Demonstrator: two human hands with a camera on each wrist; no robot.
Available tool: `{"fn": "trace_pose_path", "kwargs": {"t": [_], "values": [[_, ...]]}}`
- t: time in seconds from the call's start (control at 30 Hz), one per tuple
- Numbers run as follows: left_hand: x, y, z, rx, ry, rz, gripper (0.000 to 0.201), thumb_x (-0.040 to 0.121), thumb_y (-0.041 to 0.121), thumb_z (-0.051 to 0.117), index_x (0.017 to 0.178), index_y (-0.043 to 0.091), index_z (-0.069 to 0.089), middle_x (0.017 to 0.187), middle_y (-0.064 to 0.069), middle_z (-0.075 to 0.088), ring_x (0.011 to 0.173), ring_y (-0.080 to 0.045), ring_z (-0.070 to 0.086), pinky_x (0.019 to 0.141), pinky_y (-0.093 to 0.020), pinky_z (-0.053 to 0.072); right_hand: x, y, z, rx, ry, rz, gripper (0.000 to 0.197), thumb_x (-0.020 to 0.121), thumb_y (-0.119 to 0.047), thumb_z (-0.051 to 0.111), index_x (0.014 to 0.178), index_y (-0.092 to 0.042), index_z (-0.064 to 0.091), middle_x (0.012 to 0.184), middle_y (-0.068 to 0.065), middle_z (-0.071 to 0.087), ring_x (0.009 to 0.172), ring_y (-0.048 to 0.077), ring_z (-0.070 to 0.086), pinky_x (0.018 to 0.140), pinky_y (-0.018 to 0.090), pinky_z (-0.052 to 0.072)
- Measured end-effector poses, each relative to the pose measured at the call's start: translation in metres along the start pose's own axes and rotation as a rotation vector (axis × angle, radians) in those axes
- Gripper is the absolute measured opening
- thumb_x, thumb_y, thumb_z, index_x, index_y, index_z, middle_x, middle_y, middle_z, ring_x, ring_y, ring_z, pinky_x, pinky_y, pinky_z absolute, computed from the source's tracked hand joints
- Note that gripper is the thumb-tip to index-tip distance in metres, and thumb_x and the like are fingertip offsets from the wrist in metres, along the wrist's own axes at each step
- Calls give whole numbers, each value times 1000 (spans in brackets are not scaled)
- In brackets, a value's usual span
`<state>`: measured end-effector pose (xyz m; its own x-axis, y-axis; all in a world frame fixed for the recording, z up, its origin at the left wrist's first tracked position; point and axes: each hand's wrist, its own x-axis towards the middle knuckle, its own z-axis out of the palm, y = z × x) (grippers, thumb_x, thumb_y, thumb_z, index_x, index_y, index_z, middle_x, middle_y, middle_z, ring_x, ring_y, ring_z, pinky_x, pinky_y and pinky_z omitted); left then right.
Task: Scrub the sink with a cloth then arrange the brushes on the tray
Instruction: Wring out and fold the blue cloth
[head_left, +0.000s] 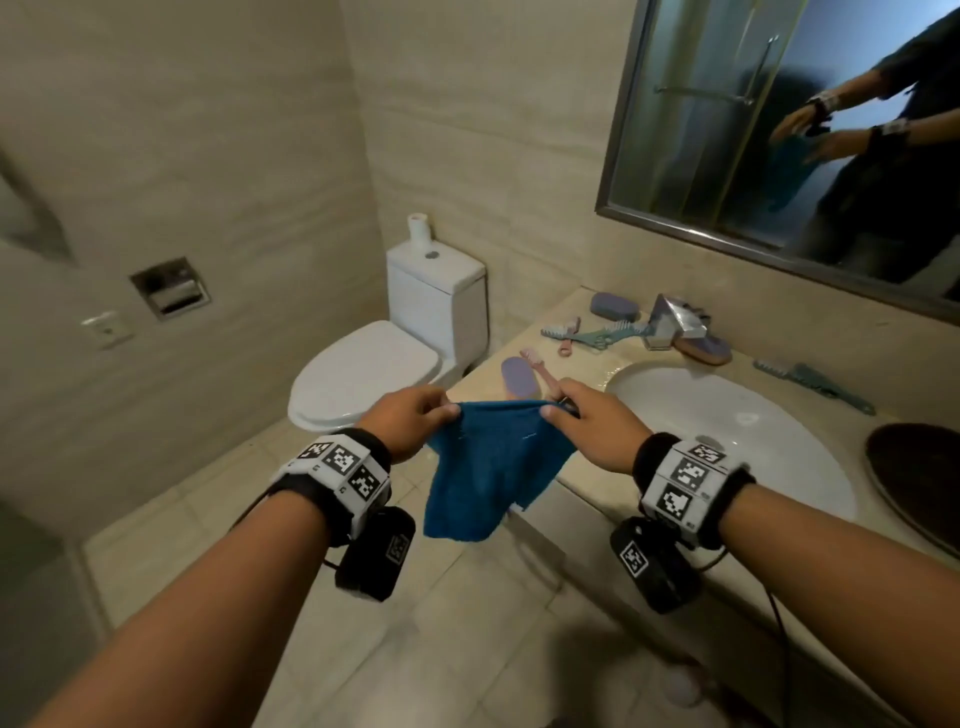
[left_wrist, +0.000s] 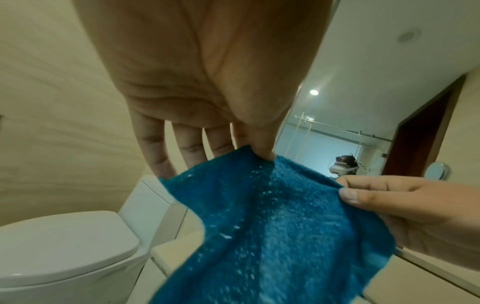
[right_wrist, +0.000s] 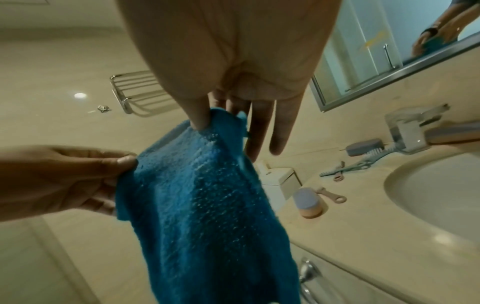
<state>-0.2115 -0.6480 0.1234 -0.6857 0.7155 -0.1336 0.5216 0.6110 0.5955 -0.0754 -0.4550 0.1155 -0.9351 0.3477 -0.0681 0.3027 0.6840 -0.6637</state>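
Note:
A blue cloth hangs in the air left of the counter, stretched between both hands. My left hand pinches its upper left corner between thumb and forefinger, and my right hand pinches the upper right corner. In the left wrist view the cloth hangs below the thumb; in the right wrist view the cloth does the same. The white sink lies to the right. Brushes lie on the counter: a purple-topped one, a pink one, teal ones and another teal one. A dark oval tray sits at the far right.
A chrome faucet stands behind the sink, with a purple pad and an oval brush near it. A white toilet stands left of the counter. A mirror hangs above. Tiled floor lies below my arms.

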Motion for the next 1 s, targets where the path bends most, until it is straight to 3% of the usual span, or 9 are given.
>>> {"fn": "trace_pose_path", "kwargs": {"t": [0.1, 0.17, 0.23, 0.3, 0.4, 0.5, 0.67, 0.83, 1.0], "values": [[-8, -13, -11, -35, 7, -14, 30, 98, 32, 44, 69, 25, 43, 70, 8, 46, 79, -16, 45, 64, -27, 32, 11, -18, 8, 37, -4, -3, 13, 96, -29, 47, 84, -24, 45, 79, -9, 47, 77, 13, 47, 64, 24, 36], [-11, -22, -18, -93, -6, -21, 26, 97, 32, 45, 73, 22, 43, 72, 6, 46, 79, -16, 45, 65, -26, 33, 21, -27, 14, 92, -26, 24, 15, 93, -39, 49, 83, -27, 46, 99, 1, 53, 97, 17, 48, 81, 29, 37], [-15, -31, -25, -172, -40, -24, 24, 93, 34, 54, 76, 22, 42, 72, 6, 46, 74, -14, 45, 59, -22, 35, 30, -33, 19, 176, -73, 93, 29, 75, -63, 59, 82, -36, 50, 120, 8, 53, 116, 24, 48, 100, 39, 38], [-19, -40, -33, -206, -89, -24, 28, 84, 28, 68, 78, 22, 41, 74, 5, 48, 68, -10, 46, 54, -18, 38, 39, -34, 23, 186, -176, 107, 43, 53, -62, 74, 84, -48, 49, 131, 14, 50, 124, 34, 47, 106, 51, 37], [-22, -56, -42, -151, -105, -41, 34, 77, 13, 74, 76, 26, 43, 79, 5, 52, 70, -9, 51, 53, -14, 43, 40, -49, 22, 195, -231, 83, 53, 49, -23, 78, 90, -46, 53, 123, 13, 54, 116, 34, 51, 100, 49, 44], [-20, -69, -47, -117, -108, -54, 28, 82, 9, 67, 78, 25, 45, 87, 1, 54, 83, -16, 51, 62, -17, 42, 41, -55, 22, 203, -173, 67, 33, 74, 3, 67, 98, -18, 60, 107, 10, 58, 103, 27, 55, 87, 32, 48], [-13, -83, -49, -120, -38, -134, 15, 93, 14, 50, 87, 17, 36, 81, -5, 49, 79, -21, 48, 73, -33, 43, 41, -61, 24, 113, -108, 74, 8, 91, -14, 56, 98, -10, 57, 101, 11, 55, 91, 20, 52, 62, 6, 38], [-12, -80, -50, -376, 101, -230, 30, 93, 29, 54, 112, 23, 31, 82, -5, 53, 68, -15, 53, 51, -22, 47, 49, -59, 23, 421, -8, 282, 32, 86, -21, 64, 116, -21, 51, 113, 12, 56, 103, 29, 58, 75, 38, 53], [-9, -90, -58, -511, -34, -239, 66, 70, 15, 81, 114, 33, 35, 106, -9, 53, 97, -27, 58, 67, -36, 56, 50, -65, 22, 494, -9, 282, 16, 95, -12, 48, 108, -18, 56, 105, 12, 56, 93, 25, 55, 64, 32, 50]]}}
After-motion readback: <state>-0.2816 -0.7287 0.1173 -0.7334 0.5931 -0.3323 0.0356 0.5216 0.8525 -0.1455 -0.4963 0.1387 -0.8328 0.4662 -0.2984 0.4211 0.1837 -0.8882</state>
